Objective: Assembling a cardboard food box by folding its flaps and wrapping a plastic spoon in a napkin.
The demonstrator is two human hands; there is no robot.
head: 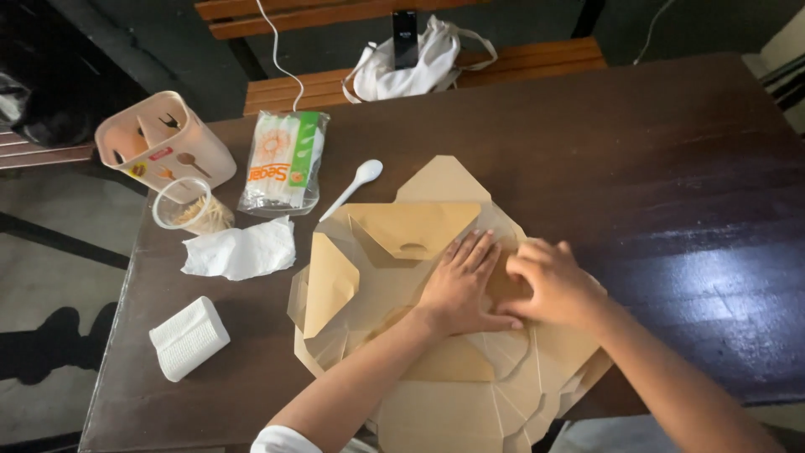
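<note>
Left hand lies flat and open on the unfolded brown paper box; right hand presses it, fingers curled, grasping nothing. A green-white packet lies far left on the desk.

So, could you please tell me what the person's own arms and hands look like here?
Both forearms are bare. The left hand and right hand show no gloves, rings or watch. A bit of white sleeve shows at the left upper arm; no sleeve shows on the right arm.
</note>
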